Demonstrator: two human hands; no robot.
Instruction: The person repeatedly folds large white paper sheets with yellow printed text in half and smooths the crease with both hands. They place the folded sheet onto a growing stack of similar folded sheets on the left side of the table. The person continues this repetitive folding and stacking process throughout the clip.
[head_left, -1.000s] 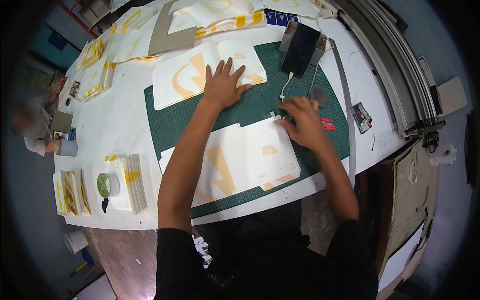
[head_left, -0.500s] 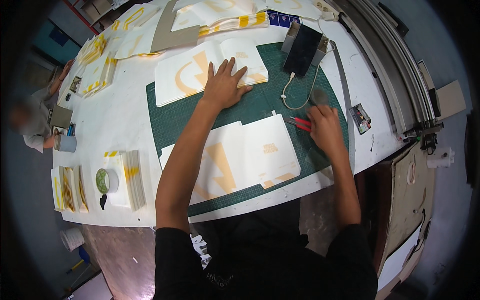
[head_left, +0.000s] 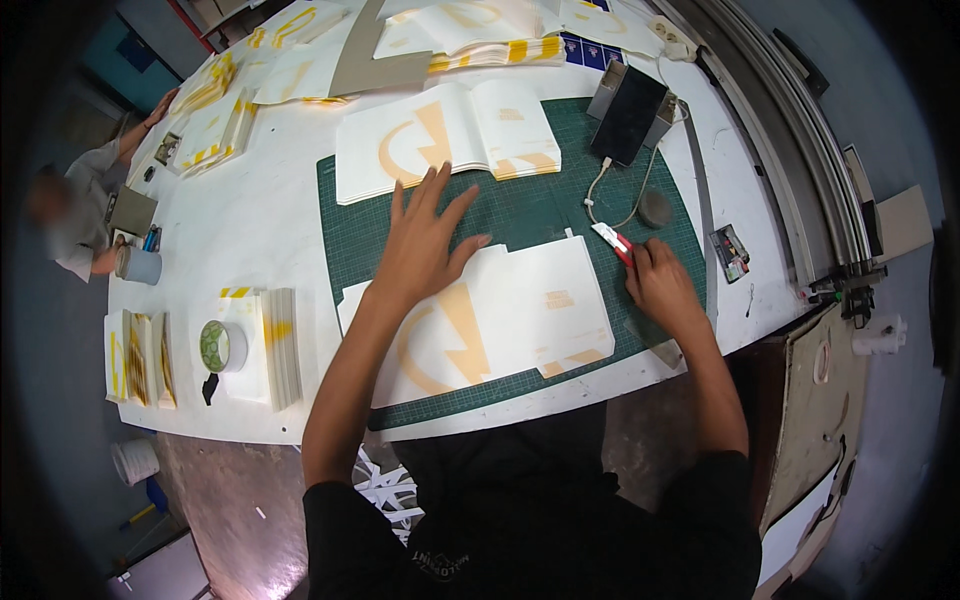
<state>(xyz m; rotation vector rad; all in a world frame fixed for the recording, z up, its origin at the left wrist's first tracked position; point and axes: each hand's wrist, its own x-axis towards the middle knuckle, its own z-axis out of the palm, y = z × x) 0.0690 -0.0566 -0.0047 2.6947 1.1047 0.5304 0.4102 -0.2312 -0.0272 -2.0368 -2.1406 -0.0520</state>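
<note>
My left hand [head_left: 422, 245] is open, fingers spread, over the green cutting mat [head_left: 540, 215], between two lots of printed paper. The far one is a stack of white sheets [head_left: 455, 115] with a pale orange lightning-bolt print, just beyond my fingertips. Closer to me lies a white printed sheet [head_left: 510, 300] with notched, tabbed edges, partly under my left wrist. At the mat's right side, my right hand [head_left: 662, 285] is closed around a red utility knife [head_left: 622, 245]; its pale front end points left and away from me. A round dark object [head_left: 655, 208] sits just beyond that hand.
A dark phone [head_left: 630, 122] with a cable leans on a block at the mat's far right. Left are paper stacks [head_left: 280, 350] and a tape roll [head_left: 222, 346]. A long metal rail [head_left: 760, 140] runs along the right. Another person [head_left: 85, 210] is at the far left.
My left hand has lifted off the far stack and drawn back toward me. The utility knife has turned in my right hand, and its pale front end now shows. The view has shifted slightly.
</note>
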